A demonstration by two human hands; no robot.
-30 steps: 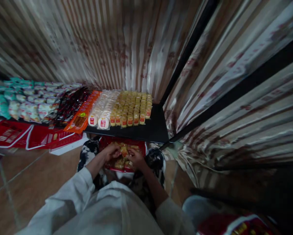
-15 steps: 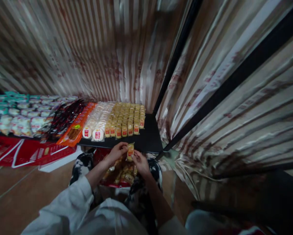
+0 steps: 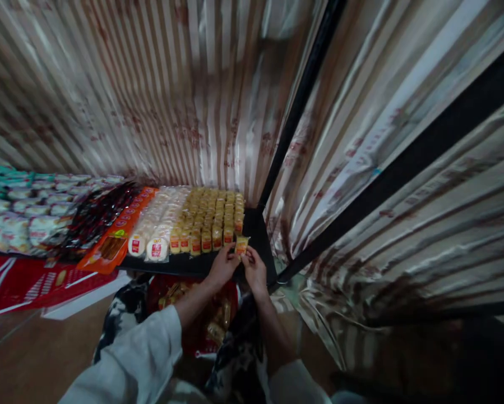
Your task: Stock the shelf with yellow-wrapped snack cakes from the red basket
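Observation:
A small yellow snack packet [image 3: 241, 245] with a red label is pinched between my two hands over the front right of the black shelf [image 3: 258, 233]. My left hand [image 3: 224, 264] grips its left lower side, and my right hand [image 3: 254, 270] has its lower right edge. Just behind and left of it stand rows of matching yellow packets [image 3: 207, 216], labels facing me. Below my forearms a red container [image 3: 234, 294] holds more loose yellow packets [image 3: 218, 325], partly hidden by my left arm.
Left of the yellow rows lie white round packs [image 3: 157, 247], an orange bag [image 3: 109, 252], dark glossy packets [image 3: 98, 216] and white-and-green packets [image 3: 20, 202]. A striped curtain [image 3: 171, 112] hangs behind. Black poles [image 3: 296, 112] slant along the right. A red printed sheet [image 3: 33, 286] hangs at the shelf's front left.
Both hands have carried the yellow packet forward and right, from above the red container to the shelf beside the rows. The view has shifted slightly.

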